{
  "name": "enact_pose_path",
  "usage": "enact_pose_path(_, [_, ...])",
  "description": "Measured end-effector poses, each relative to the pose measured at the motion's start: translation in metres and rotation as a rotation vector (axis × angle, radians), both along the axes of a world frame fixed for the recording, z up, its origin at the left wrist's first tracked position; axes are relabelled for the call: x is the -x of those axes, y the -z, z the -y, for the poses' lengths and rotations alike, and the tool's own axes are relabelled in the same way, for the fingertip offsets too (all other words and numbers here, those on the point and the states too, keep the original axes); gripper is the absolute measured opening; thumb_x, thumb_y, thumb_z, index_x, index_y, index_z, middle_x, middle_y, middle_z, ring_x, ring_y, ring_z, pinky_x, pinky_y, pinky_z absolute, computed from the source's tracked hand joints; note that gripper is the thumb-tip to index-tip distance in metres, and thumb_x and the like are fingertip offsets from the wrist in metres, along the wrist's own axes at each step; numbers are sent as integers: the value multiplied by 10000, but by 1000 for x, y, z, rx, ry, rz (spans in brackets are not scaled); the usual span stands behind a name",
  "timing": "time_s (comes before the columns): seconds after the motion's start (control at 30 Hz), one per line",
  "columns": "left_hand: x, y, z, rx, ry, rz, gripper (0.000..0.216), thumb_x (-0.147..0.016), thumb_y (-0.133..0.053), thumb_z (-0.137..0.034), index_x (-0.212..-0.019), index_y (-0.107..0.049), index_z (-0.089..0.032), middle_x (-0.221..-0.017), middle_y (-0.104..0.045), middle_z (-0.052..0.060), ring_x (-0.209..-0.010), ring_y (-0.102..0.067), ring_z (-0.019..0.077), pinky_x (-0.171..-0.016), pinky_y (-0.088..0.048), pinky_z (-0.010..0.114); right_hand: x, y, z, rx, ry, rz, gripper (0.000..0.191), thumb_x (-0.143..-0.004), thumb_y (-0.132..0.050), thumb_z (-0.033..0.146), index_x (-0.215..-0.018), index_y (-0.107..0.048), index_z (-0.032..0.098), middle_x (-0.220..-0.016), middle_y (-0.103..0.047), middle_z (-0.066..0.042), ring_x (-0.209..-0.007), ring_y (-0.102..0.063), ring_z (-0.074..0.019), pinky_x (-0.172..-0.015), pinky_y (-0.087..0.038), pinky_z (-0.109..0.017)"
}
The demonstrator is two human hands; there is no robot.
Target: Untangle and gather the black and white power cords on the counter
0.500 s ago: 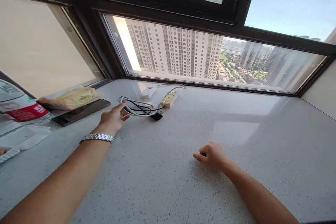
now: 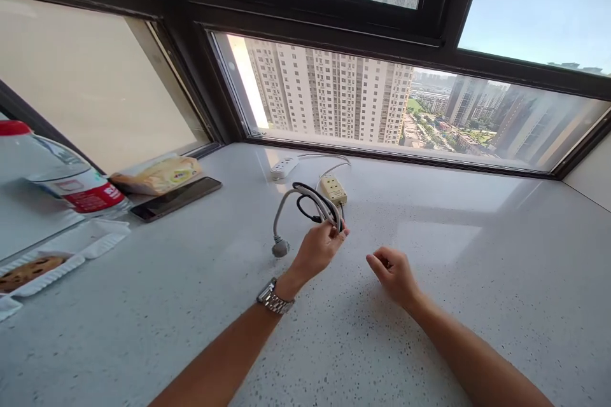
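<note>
My left hand [image 2: 321, 245] is closed around a coiled bundle of grey and black power cables [image 2: 310, 200], lifted off the countertop. From the bundle a grey plug [image 2: 280, 247] hangs down on the left. Just behind the cables sits a cream power strip [image 2: 334, 189], its near end partly covered. A white power strip [image 2: 284, 168] lies farther back, with a thin cord running right from it. My right hand [image 2: 392, 272] rests to the right of the bundle, apart from it, fingers curled in; their inner side is hidden.
On the left stand a large water bottle [image 2: 81, 181] with a red label, a yellow soft pack [image 2: 167, 175], a dark phone [image 2: 176, 198] and a white plastic tray [image 2: 102, 235] holding a cookie [image 2: 31, 272]. A window frame [image 2: 405, 164] borders the speckled countertop [image 2: 334, 343] at the back.
My left hand has carried the cable bundle rightward and nearer to me, and the grey plug now dangles visibly. The cream strip has turned slightly. My right hand has stayed nearly in place.
</note>
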State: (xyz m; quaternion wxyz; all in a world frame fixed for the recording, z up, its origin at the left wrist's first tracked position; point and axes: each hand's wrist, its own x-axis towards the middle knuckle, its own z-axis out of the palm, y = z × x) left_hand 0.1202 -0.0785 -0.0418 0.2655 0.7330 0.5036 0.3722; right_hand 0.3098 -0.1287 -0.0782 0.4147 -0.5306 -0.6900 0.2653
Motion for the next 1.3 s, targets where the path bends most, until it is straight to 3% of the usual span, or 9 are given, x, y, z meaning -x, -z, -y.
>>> enact_pose_path(0.1, [-17, 6, 10, -49, 35, -210, 169, -849, -486, -331, -819, -569, -187, -762, -651, 34, -703, -608, 185, -648, -443, 277, 16, -22, -8, -130, 57, -195, 377, -866, -438, 499, -897, -609, 165, -834, -607, -70, -733, -520, -166, -633, -392, -261])
enact_pose_path(0.2, [-26, 11, 18, -78, 66, -318, 161, -846, -447, -188, -913, -592, -174, -889, -675, 85, -818, -638, 213, -700, -470, 290, 33, -44, -17, -165, -105, -224, 402, -840, -503, 472, -1103, -583, 179, -1024, -614, -93, -913, -536, -204, -775, -413, -304])
enact_pose_path(0.33, [-16, 2, 41, -59, 172, -398, 312, -811, -496, -202, -1102, -599, -157, -1132, -645, 145, -957, -634, 264, -764, -500, 333, 42, -47, -23, -7, -246, -215, 305, -808, -558, 440, -914, -623, 161, -785, -593, -32, -730, -515, -167, -674, -400, -276])
enact_pose_path(0.47, [16, -37, 62, -43, 131, -300, 339, -853, -485, -431, -1050, -665, -220, -947, -711, 83, -791, -660, 233, -680, -515, 310, 25, -43, -33, 222, -430, -370, 329, -734, -651, 468, -756, -593, 145, -646, -483, 19, -612, -431, -118, -602, -360, -255])
enact_pose_path(0.57, [34, -66, 44, -215, 22, -129, 429, -816, -519, -523, -1099, -647, -227, -1054, -684, 83, -927, -634, 247, -755, -516, 311, 8, -47, -45, 382, -611, -440, 411, -620, -757, 497, -742, -596, 140, -666, -498, 12, -628, -437, -118, -620, -362, -260])
enact_pose_path(0.7, [36, -78, -6, -127, 330, -156, 533, -781, -568, -530, -1202, -588, -205, -1251, -595, 92, -1160, -523, 263, -965, -428, 354, -6, -45, -58, 472, -775, -586, 553, -563, -752, 624, -776, -621, 130, -736, -527, -18, -690, -464, -135, -680, -376, -273])
enact_pose_path(0.8, [29, -74, -29, -49, 487, -166, 435, -811, -535, -510, -1038, -650, -157, -1061, -659, 97, -991, -585, 231, -881, -454, 322, -9, -34, -63, 499, -754, -668, 519, -610, -735, 621, -731, -617, 129, -709, -536, -25, -690, -482, -143, -689, -391, -279])
enact_pose_path(0.97, [20, -72, -31, -15, 465, -107, 451, -799, -516, -560, -747, -636, -128, -629, -557, 15, -602, -485, 133, -572, -396, 234, -7, -28, -68, 501, -643, -767, 431, -623, -774, 527, -688, -600, 138, -697, -536, -18, -660, -488, -129, -661, -406, -264])
enact_pose_path(1.3, [28, -54, -35, -284, 219, 132, 471, -806, -525, -586, -672, -603, -141, -604, -523, 10, -573, -437, 116, -550, -380, 233, -8, -32, -76, 443, -259, -1047, 374, -660, -788, 448, -669, -548, 161, -595, -456, 46, -525, -428, -70, -517, -412, -201])
